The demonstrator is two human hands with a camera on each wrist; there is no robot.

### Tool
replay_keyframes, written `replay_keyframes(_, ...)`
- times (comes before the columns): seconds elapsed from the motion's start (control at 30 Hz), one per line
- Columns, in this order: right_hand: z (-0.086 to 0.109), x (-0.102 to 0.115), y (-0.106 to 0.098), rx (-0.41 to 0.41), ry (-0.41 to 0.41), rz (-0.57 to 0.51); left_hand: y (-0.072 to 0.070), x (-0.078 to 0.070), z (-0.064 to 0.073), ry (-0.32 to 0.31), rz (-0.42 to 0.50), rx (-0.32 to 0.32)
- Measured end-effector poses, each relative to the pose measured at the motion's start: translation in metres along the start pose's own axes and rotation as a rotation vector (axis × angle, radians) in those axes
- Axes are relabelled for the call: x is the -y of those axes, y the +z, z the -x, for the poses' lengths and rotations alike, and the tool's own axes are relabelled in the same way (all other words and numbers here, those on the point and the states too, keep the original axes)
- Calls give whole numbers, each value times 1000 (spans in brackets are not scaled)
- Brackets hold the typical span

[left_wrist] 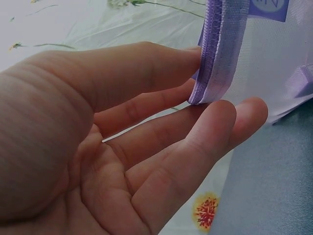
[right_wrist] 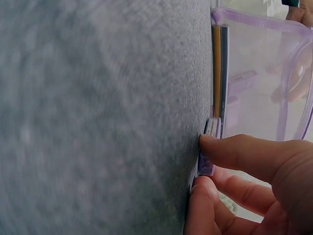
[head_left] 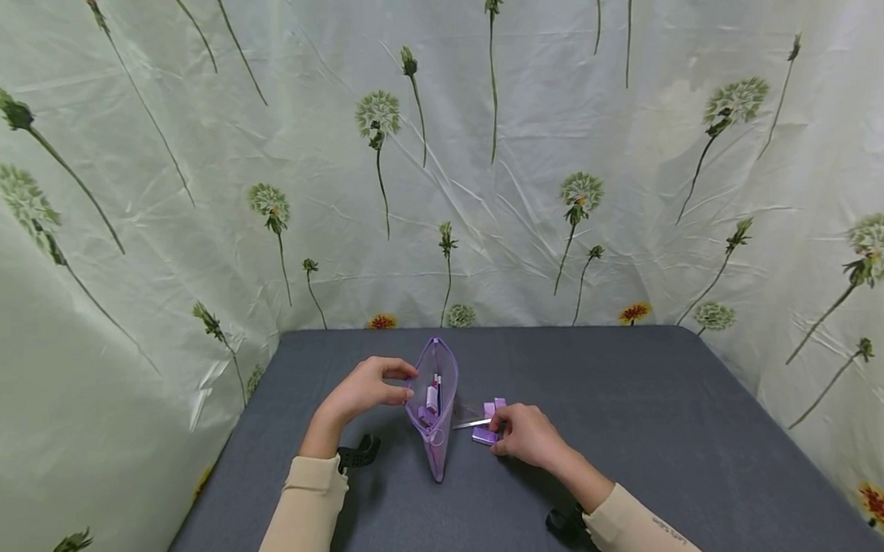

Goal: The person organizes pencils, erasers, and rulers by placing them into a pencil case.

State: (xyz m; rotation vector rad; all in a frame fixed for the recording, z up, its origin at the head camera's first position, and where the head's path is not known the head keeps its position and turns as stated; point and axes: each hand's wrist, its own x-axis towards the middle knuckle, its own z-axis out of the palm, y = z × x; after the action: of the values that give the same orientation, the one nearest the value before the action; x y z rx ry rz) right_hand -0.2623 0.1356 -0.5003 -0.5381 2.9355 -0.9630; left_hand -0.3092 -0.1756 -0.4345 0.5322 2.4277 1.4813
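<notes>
One purple pouch (head_left: 437, 451) between hands (head_left: 361, 391) (head_left: 528, 434)

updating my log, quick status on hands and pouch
Left hand holds open pouch. Right hand at small purple block. Items inside pouch. Nothing visibly blocking.

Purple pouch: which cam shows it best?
Head view: it shows nearly the whole purple pouch, mouth open, with small items inside. Left wrist gives only a close-up of the zippered edge at the left hand, plus part of one side. Right wrist shows a see-through side, cut off by the frame.
</notes>
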Motion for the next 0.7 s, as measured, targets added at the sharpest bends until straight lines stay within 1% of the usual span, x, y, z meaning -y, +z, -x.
replay_keyframes(0.13,-1,-4,-2,-12,-15,-7,1,-2,1,13,2,4)
replay_keyframes(0.4,1,-7,-6,-20,-29,-42,1,-1,1,8,-18,9)
replay_keyframes(0.53,2,-7,-8,-28,-25,-58,1,-2,1,5,-18,17)
replay_keyframes(0.7,2,-3,-12,-59,-36,-65,0,-2,1,22,-17,28)
